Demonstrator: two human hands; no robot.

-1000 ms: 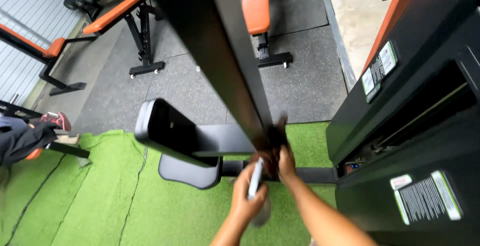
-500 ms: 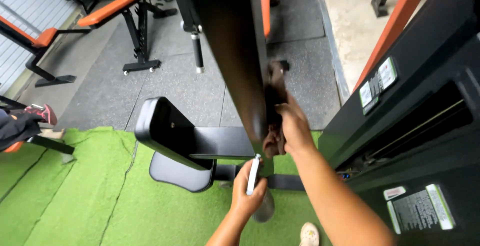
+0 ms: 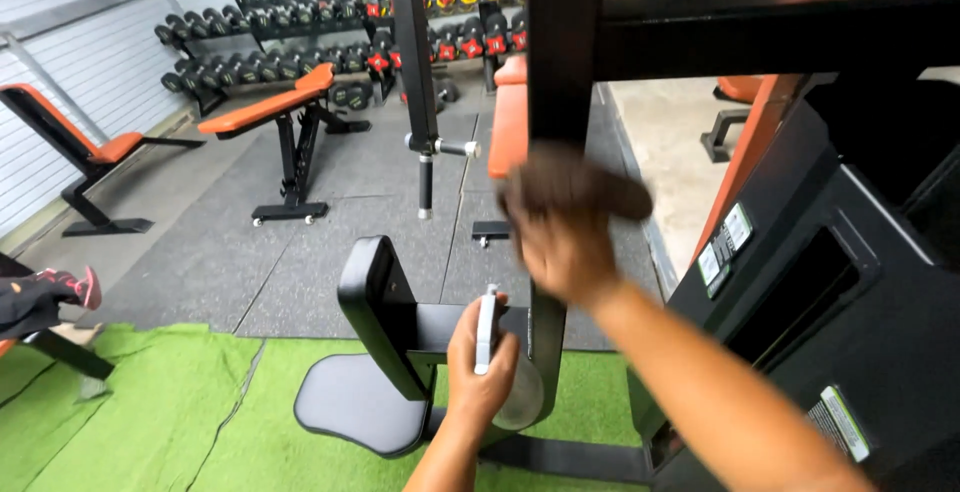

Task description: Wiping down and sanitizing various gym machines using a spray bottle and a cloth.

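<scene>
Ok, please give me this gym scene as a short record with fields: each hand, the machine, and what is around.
left hand: holds a spray bottle, upright, white part on top
right hand: presses a dark cloth on the black upright post of the machine
machine seat: black, with a back pad, below the hands
floor: green turf near, grey mats beyond
background: orange benches, dumbbell rack

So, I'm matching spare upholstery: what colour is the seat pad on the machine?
Black, seen in the head view: the seat pad below the left hand.
</scene>
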